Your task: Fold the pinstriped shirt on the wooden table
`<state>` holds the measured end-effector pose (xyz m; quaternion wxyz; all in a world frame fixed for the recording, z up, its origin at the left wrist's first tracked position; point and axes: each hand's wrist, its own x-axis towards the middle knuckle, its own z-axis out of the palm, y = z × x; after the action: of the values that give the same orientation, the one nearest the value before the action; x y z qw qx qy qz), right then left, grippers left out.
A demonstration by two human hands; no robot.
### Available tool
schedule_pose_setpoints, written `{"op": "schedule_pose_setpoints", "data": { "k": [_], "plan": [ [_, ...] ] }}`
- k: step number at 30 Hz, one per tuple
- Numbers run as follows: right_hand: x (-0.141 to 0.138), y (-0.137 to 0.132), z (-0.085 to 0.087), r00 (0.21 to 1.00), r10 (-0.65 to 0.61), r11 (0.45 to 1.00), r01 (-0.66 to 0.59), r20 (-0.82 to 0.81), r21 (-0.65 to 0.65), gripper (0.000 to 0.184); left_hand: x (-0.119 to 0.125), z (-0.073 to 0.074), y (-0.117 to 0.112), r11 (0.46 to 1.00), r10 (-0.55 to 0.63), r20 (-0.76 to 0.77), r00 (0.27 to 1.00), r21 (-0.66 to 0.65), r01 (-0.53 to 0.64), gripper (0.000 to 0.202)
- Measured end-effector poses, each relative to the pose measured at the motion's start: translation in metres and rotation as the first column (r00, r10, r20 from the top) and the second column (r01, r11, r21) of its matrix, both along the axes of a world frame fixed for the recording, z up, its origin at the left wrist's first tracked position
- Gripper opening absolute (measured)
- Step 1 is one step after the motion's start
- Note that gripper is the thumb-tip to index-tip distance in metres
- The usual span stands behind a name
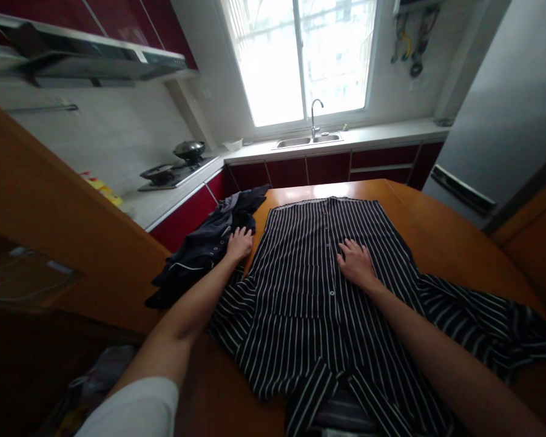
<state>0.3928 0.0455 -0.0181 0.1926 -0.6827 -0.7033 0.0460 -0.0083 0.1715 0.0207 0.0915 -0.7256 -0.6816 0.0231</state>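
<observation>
A black shirt with white stripes (295,291) lies spread front side up, its collar toward me and its hem at the far side. My right hand (355,263) rests flat on it, just right of the button line, fingers spread. To the left, my left hand (240,244) lies on the right edge of a heap of dark clothes (195,249), its fingers stretched out and holding nothing that I can see. One shirt sleeve stretches to the right; the other bends below my left forearm.
Everything lies on a rounded wooden table (418,224). Beyond it are a counter with a sink (295,142), a stove with a wok (190,149), and a window. A fridge (495,121) stands at the right, a wooden partition (73,200) at the left.
</observation>
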Motion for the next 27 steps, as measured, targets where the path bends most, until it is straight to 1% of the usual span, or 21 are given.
{"op": "schedule_pose_setpoints", "data": {
  "k": [2, 5, 8, 10, 12, 15, 16, 18, 19, 21, 25, 27],
  "plan": [
    [0.000, 0.000, 0.000, 1.000, -0.002, 1.000, 0.002, 0.002, 0.002, 0.051, -0.005, 0.002, 0.001, 1.000, 0.010, -0.011, 1.000, 0.012, -0.010, 0.052],
    [0.001, -0.001, 0.001, 1.000, -0.002, 1.000, 0.002, 0.007, -0.002, 0.051, -0.007, 0.009, 0.002, 1.000, 0.024, -0.014, 1.000, 0.016, -0.024, 0.049],
    [0.001, -0.001, 0.001, 1.000, 0.000, 1.000, 0.001, 0.010, -0.010, 0.051, 0.002, 0.018, 0.004, 1.000, 0.024, -0.004, 1.000, 0.019, -0.024, 0.046],
    [0.001, -0.001, 0.001, 1.000, 0.002, 1.000, -0.002, 0.012, -0.009, 0.050, 0.019, 0.019, 0.007, 0.999, -0.011, 0.013, 1.000, 0.034, 0.011, 0.048],
    [0.001, 0.000, 0.001, 1.000, -0.001, 1.000, 0.001, 0.014, -0.008, 0.050, 0.047, 0.015, 0.010, 0.995, -0.092, 0.041, 0.995, 0.041, 0.090, 0.052],
    [0.000, 0.000, 0.001, 1.000, -0.010, 1.000, 0.010, 0.015, -0.006, 0.050, 0.096, 0.000, 0.018, 0.969, -0.244, 0.104, 0.964, -0.004, 0.246, 0.054],
    [0.000, 0.000, 0.001, 1.000, -0.010, 1.000, 0.010, 0.015, -0.006, 0.050, 0.111, -0.006, 0.021, 0.959, -0.278, 0.129, 0.952, -0.028, 0.283, 0.054],
    [0.000, 0.000, 0.002, 1.000, -0.009, 1.000, 0.010, 0.015, -0.012, 0.050, 0.131, -0.015, 0.030, 0.948, -0.293, 0.175, 0.940, -0.073, 0.309, 0.056],
    [0.000, 0.000, 0.002, 1.000, -0.009, 1.000, 0.010, 0.013, -0.016, 0.050, 0.135, -0.018, 0.035, 0.950, -0.278, 0.193, 0.941, -0.090, 0.299, 0.057],
    [0.000, 0.000, 0.003, 1.000, -0.011, 1.000, 0.011, 0.010, -0.020, 0.050, 0.131, -0.019, 0.049, 0.965, -0.215, 0.214, 0.953, -0.106, 0.241, 0.060],
    [-0.001, 0.000, 0.004, 1.000, -0.012, 1.000, 0.012, 0.012, -0.018, 0.051, 0.108, -0.009, 0.079, 0.989, -0.081, 0.225, 0.971, -0.106, 0.107, 0.061],
    [-0.001, 0.000, 0.005, 1.000, -0.006, 1.000, 0.006, 0.012, -0.022, 0.051, 0.108, -0.005, 0.090, 0.990, -0.066, 0.224, 0.972, -0.106, 0.091, 0.060]
  ]
}}
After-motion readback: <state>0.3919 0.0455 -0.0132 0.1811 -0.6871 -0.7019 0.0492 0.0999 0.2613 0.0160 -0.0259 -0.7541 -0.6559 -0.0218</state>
